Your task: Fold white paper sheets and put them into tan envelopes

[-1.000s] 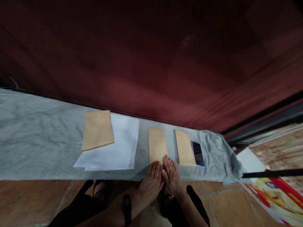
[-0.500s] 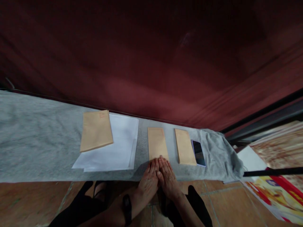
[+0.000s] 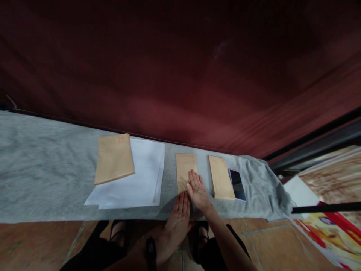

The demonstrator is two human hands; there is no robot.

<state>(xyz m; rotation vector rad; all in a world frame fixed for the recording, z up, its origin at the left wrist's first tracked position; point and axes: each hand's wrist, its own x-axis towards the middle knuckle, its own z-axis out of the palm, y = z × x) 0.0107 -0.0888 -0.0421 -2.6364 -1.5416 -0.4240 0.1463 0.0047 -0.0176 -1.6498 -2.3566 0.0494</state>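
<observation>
A brown paper envelope lies flat on the grey cloth in front of me. My right hand rests on its right side, fingers stretched out and pointing away from me. Lower down, my left hand lies with straight fingers on the envelope's near end. Both hands hide part of the envelope. To the right is a small stack of brown envelopes. On the left, more brown envelopes lie partly over white paper sheets.
A phone lies right of the right-hand envelopes. Grey cloth covers the narrow surface, which a dark red panel borders at the back. A black bar and a colourful printed box are at the far right.
My right hand has slid forward and slightly right over the envelope, away from my left hand. The left hand stays at the near end.
</observation>
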